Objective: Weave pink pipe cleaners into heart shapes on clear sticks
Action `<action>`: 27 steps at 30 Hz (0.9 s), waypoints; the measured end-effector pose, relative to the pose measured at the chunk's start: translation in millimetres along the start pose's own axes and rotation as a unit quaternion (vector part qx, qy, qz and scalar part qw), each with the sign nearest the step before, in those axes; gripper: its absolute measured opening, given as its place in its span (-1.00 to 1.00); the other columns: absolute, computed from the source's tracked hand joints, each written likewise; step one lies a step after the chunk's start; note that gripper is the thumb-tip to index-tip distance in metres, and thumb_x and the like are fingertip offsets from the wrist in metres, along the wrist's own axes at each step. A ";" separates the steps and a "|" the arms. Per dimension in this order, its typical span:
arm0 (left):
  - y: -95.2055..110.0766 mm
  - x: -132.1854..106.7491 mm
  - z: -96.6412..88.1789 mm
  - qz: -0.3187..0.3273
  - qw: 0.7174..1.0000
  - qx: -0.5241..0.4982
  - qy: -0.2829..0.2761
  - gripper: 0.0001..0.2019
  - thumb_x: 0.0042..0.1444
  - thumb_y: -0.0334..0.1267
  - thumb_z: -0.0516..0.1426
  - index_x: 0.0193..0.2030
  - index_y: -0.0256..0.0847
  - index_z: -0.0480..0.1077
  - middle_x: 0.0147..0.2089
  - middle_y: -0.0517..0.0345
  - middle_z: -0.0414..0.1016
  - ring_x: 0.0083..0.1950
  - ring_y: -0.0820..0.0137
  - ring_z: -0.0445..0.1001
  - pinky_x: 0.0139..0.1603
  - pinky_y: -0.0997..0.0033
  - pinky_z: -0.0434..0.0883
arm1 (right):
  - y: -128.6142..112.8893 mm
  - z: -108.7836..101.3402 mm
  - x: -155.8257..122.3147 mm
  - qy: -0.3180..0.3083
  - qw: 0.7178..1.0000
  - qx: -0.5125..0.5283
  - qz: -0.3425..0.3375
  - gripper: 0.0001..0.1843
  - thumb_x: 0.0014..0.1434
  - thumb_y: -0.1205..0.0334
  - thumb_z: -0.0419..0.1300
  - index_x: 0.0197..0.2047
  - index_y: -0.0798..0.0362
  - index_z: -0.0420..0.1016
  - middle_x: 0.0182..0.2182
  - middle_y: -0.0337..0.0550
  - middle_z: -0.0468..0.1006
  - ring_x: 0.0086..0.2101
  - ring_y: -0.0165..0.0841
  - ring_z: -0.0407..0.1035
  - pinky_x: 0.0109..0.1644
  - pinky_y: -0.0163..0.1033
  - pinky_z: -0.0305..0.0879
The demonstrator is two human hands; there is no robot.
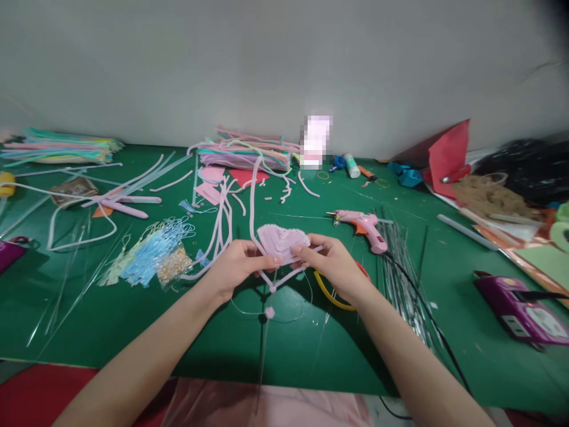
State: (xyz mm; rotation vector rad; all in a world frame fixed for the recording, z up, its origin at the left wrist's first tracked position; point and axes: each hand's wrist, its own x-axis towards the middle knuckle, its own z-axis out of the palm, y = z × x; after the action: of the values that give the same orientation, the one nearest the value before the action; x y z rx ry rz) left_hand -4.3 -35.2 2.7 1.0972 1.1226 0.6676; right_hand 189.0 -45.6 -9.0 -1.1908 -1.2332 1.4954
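Note:
Between my two hands is a pale pink fan-shaped piece made of pipe cleaners point(284, 240), held above the green table. My left hand point(242, 264) pinches its lower left edge, thumb on top. At the right edge, my right hand point(333, 261) grips it with thumb and fingers. A long pink pipe cleaner point(252, 201) rises from the piece's left side, and more strands meet in a point below it. Under that point a small pink bead-like bit point(269, 312) sits on a thin clear strand. Fingers beneath the piece are partly hidden.
A pink glue gun point(362, 226) lies to the right, its black cord running toward the front edge beside thin wires point(406, 279). Blue tassels point(155, 255) and a bag of gold beads point(175, 265) are at left. Pipe cleaner bundles point(244, 157) line the back. A purple power strip point(524, 311) lies far right.

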 end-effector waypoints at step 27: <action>1.9 0.5 0.0 -0.005 1.000 -0.026 -0.004 -0.76 -0.18 -0.23 0.36 -0.37 -0.32 0.53 -0.44 0.14 0.53 -0.45 0.47 0.40 -0.44 0.52 0.33 | 2.7 4.5 -0.2 -0.040 0.999 0.014 -0.002 -0.71 -0.02 0.04 0.35 -0.30 0.07 0.57 -0.47 -0.24 0.51 -0.45 -0.44 0.34 -0.35 -0.32 0.27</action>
State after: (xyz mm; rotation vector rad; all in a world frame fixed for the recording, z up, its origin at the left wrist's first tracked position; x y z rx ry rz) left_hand -3.9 -34.0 4.3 1.0479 1.0963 0.6802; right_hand 184.5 -47.1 -11.3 -1.1197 -1.2624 1.5663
